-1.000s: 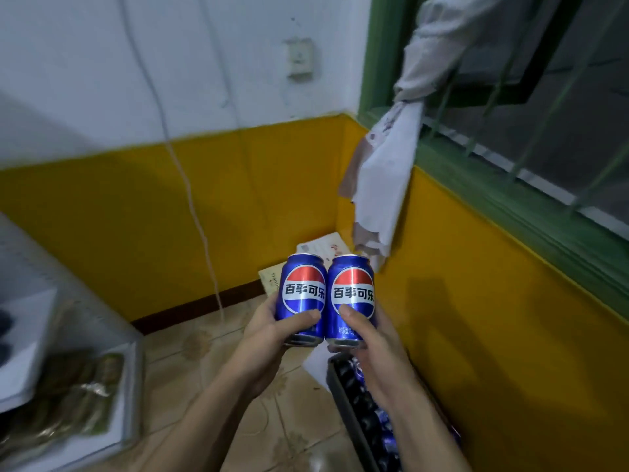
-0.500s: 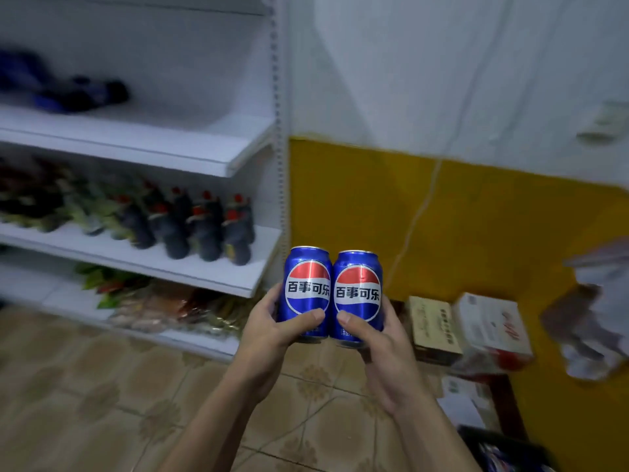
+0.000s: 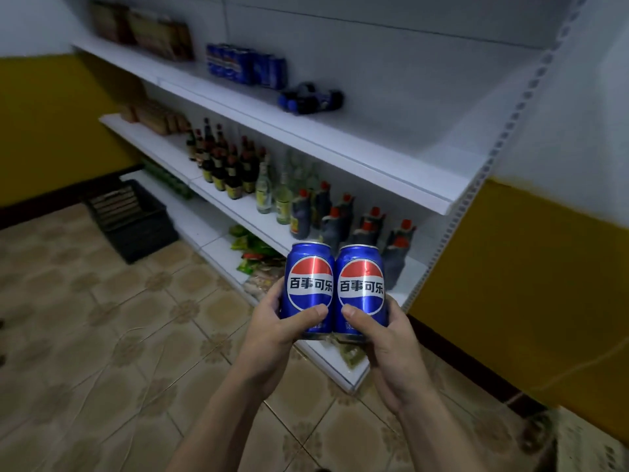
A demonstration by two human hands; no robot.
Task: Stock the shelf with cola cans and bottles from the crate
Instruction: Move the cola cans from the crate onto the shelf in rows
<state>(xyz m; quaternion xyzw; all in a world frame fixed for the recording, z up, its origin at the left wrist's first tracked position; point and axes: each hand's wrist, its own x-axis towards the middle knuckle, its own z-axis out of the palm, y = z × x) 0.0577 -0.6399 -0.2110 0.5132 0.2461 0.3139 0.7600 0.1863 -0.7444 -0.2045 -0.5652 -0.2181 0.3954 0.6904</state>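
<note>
While shelf (image 3: 340, 144) stood ahead, left hand (image 3: 272, 332) gripped left can (image 3: 309, 287) and right hand (image 3: 391, 349) gripped right can (image 3: 362, 291), fingers (image 3: 306, 315) curled round each. Cans upright, touching, held near. Step: carrying. Next, likely: lift to far top board, beside blue cans (image 3: 245, 64).
</note>
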